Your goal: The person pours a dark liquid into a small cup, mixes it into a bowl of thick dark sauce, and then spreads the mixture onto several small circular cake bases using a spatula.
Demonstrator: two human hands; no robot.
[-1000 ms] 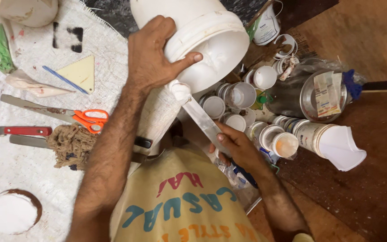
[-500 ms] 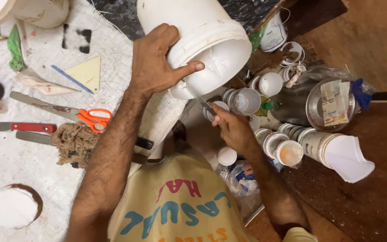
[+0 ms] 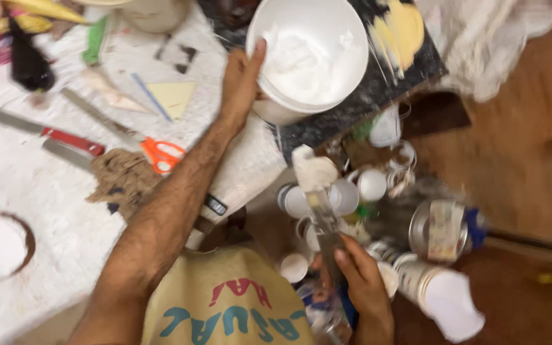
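- Your forearms are bare and hairy, no sleeves showing.
- Your hands are bare: no gloves, rings or watch.
- You wear a mustard-yellow shirt [image 3: 225,300] printed with teal and red lettering.

Warm, even indoor light with soft shadows; motion blur smears the whole view, worst toward the edges.

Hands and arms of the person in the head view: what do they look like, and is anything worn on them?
Both forearms are bare and hairy, with no sleeves showing. The left hand and right hand have no gloves, and no rings or watch can be made out. The shirt below is mustard yellow with teal and red lettering.
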